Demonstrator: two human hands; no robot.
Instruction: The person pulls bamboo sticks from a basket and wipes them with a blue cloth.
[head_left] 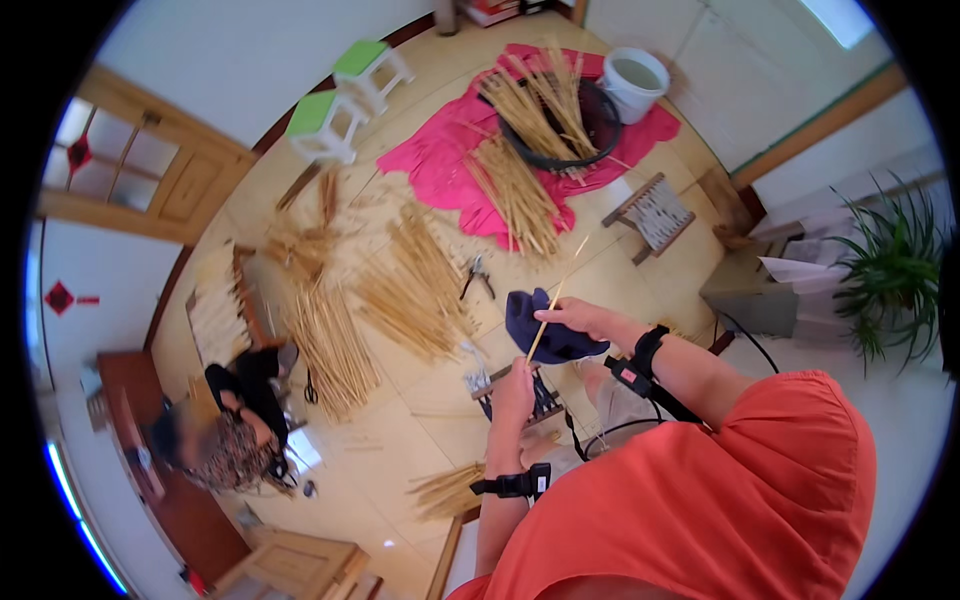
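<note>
My left hand (515, 385) grips the lower end of a thin pale strip (575, 255), which rises diagonally to the upper right. Higher up, my right hand (572, 318) is closed on the strip together with a dark navy cloth (550, 345), which hangs around and below the fingers. Beneath my hands, partly hidden, is a low stool with a woven top (478, 385). On the floor beyond them lie pliers (477, 278) and a fan of loose strips (405, 310).
A pink sheet (430, 170) carries a black tub (605, 125) of strips, with a white bucket (632, 95) beside it. Around me are green-topped stools (360, 60), a slatted stool (650, 215), a plant (875, 260), strip bundles (330, 350) and scissors (311, 390). A person (230, 440) sits at lower left.
</note>
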